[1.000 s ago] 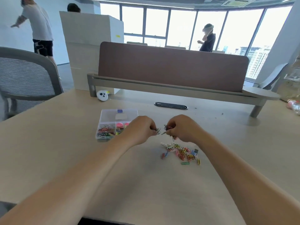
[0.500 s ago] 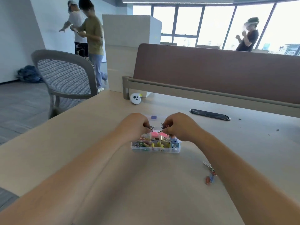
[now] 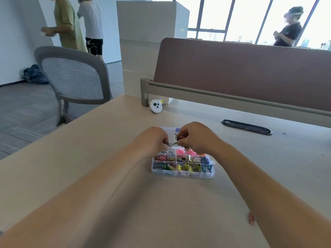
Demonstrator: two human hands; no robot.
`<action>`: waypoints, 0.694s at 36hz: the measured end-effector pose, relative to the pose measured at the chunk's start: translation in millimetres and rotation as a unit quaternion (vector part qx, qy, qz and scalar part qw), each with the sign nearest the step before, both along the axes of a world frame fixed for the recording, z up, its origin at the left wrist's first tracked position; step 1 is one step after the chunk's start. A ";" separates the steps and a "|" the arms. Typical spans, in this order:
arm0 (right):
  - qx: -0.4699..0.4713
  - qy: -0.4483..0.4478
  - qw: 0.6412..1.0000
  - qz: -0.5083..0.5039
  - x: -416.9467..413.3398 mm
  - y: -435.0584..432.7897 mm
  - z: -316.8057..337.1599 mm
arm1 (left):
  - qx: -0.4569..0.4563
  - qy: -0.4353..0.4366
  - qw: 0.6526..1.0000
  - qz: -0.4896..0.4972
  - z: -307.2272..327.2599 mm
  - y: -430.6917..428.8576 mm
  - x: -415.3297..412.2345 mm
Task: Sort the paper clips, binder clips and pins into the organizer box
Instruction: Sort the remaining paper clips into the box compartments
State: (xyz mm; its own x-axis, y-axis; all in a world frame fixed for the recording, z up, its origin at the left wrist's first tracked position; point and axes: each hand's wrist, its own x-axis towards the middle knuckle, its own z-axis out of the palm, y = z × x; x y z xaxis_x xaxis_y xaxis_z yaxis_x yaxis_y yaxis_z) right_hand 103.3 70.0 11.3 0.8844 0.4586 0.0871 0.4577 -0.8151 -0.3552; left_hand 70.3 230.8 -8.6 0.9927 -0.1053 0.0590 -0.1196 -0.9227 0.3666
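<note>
Our left hand (image 3: pixel 155 140) & right hand (image 3: pixel 195 138) both pinch one tangled bunch of dark paper clips (image 3: pixel 179 137), fingers curled tight, just above the back of the clear box (image 3: pixel 182 174). Box sits on the table (image 3: pixel 86 158), compartments w/ coloured clips.

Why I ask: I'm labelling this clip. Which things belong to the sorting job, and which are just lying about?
Job: clear plastic compartmented organizer box; tangle of wire paper clips, pinched between left hand and right hand; small loose reddish clip.
Lying about: white round gadget with black dots; black oval cable slot; grey mesh office chair.
</note>
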 end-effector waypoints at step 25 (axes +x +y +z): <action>-0.004 0.002 1.000 0.009 6.1 12.0 -4.6 | 0.000 -0.036 0.999 -0.024 -1.5 11.4 -0.9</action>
State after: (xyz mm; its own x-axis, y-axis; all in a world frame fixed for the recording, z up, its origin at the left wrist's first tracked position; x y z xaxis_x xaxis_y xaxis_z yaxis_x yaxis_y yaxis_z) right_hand 109.4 82.0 6.6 0.8765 0.4748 0.0793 0.4704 -0.8101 -0.3500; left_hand 69.4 242.2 -10.1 0.9797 -0.1520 0.1307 -0.1894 -0.9154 0.3551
